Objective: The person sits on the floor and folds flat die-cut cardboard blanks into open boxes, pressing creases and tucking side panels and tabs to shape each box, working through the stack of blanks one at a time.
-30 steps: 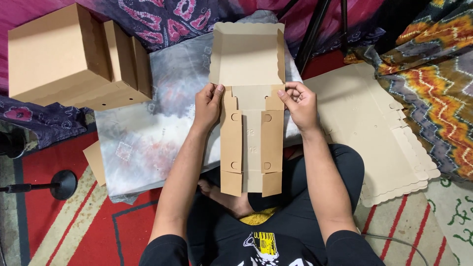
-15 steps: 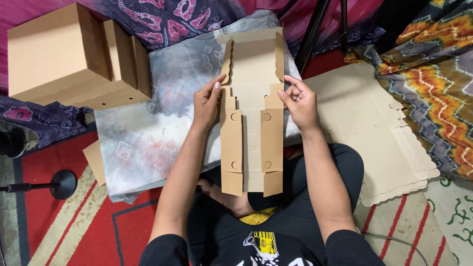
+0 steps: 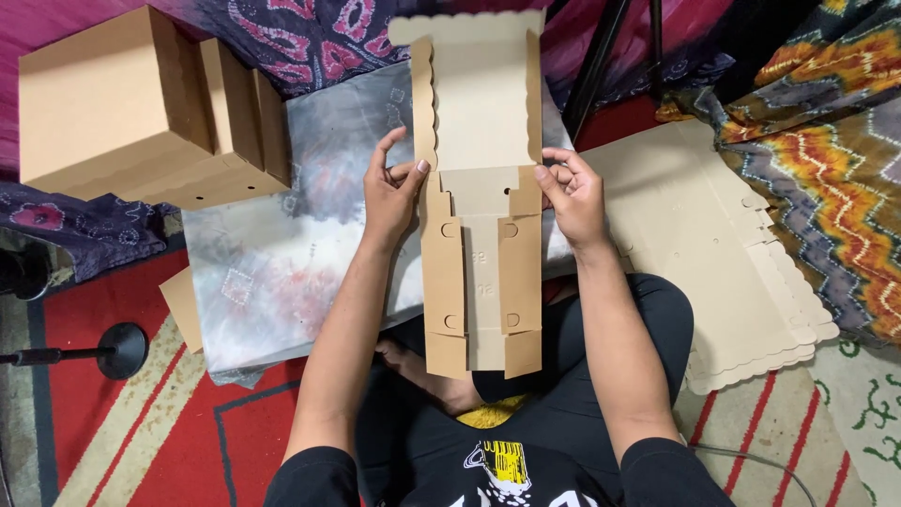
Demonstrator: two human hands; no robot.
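A flat brown cardboard box blank (image 3: 481, 197) with scalloped edges lies lengthwise in front of me, over my lap and a grey tie-dye cushion (image 3: 282, 253). Its near side flaps are folded inward. My left hand (image 3: 392, 192) touches the blank's left edge at mid-length with fingers spread. At the right edge, my right hand (image 3: 568, 192) pinches the blank between fingers and thumb. The far panel stands partly raised with its side strips turned up.
Assembled cardboard boxes (image 3: 141, 108) stand at the upper left. A stack of flat blanks (image 3: 713, 253) lies on the floor to my right. A black stand base (image 3: 117, 349) sits at the left, a tripod leg (image 3: 601, 66) at the top, patterned cloth (image 3: 826, 141) at the right.
The far panel's side strips have folded up and inward, narrowing it. Both hands have shifted slightly along the blank's edges; the left hand's fingers have spread.
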